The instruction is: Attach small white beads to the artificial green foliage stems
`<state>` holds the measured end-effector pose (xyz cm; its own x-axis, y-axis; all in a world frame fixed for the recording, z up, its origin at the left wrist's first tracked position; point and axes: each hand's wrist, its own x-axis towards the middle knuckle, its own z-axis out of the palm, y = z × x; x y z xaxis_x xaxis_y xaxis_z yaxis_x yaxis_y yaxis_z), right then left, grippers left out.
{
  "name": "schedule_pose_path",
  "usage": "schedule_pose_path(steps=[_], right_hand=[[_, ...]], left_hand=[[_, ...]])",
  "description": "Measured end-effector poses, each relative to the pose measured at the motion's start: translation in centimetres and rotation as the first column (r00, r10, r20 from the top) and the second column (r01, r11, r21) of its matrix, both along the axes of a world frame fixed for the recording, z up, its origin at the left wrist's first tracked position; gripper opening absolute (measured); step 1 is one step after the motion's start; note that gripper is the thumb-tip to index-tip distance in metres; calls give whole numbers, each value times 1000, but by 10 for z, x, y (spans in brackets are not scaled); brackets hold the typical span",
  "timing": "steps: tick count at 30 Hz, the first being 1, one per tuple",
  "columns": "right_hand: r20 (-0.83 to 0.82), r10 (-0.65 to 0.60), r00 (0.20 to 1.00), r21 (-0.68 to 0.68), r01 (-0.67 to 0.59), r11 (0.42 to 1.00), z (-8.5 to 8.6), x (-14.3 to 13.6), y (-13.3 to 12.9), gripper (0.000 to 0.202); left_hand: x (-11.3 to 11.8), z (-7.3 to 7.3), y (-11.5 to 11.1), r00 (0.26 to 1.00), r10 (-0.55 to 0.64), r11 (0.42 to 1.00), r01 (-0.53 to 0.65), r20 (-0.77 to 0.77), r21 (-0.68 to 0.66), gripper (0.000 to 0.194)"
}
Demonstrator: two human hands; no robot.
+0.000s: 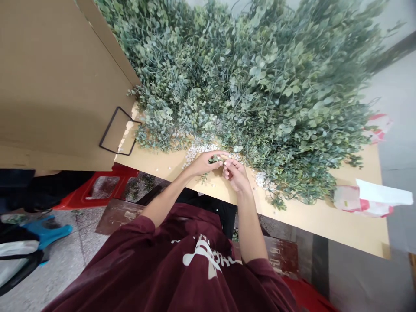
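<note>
My left hand [206, 163] is closed around a small green sprig [214, 159] above the table's near edge. Close on its right, my right hand [234, 172] pinches at the sprig's end with thumb and forefinger; what lies between these fingertips is too small to make out. Small white pieces [194, 151] are scattered on the tabletop [156, 162] just beyond both hands. Behind them rises a large heap of leafy green artificial stems [247, 86].
A big cardboard box [55, 78] stands at the left, with a thin black frame [108, 130] beside it. Red-and-white packaging [352, 201] lies at the right end. Below left are a red stool [125, 175] and a blue object [48, 234].
</note>
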<state>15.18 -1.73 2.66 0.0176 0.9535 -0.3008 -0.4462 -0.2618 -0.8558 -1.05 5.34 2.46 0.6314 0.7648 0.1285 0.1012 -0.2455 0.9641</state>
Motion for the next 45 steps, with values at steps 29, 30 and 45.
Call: schedule_pose_path(steps=[29, 30, 45], right_hand=[[-7, 20, 1000, -43, -20, 999, 2, -1, 0, 21], [-8, 24, 1000, -42, -24, 999, 2, -1, 0, 21], [-20, 55, 998, -29, -56, 998, 3, 0, 1, 20]], left_hand=[[-2, 5, -1, 996, -84, 995, 84, 6, -51, 48], [-2, 5, -1, 996, -85, 995, 85, 9, -50, 48], [-2, 3, -1, 994, -99, 993, 102, 50, -52, 45]])
